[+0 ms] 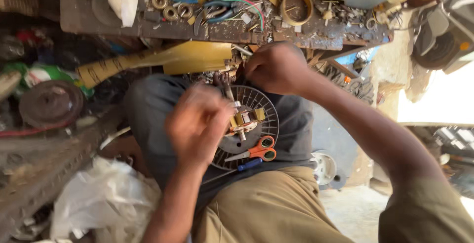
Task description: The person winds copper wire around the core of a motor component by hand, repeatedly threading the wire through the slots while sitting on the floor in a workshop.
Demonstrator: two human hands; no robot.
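Head view looks down on a round wire fan guard lying flat across the person's lap, with a small yellow-and-copper motor core at its hub, shaft running roughly up-down in frame. It looks light and springy, so I'd grab the rim, not the thin wires (those bend). Left hand is blurred over the core, grip unclear; right hand pinches the far rim. Orange scissors rest on it.

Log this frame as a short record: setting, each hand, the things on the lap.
Setting: cluttered workbench ahead, person seated
Left hand: blurred, raised over a round fan guard on the lap
Right hand: at the guard's far edge; grip hidden
On guard: orange-handled scissors, blue-handled screwdriver
Hub: small motor part, yellow pieces
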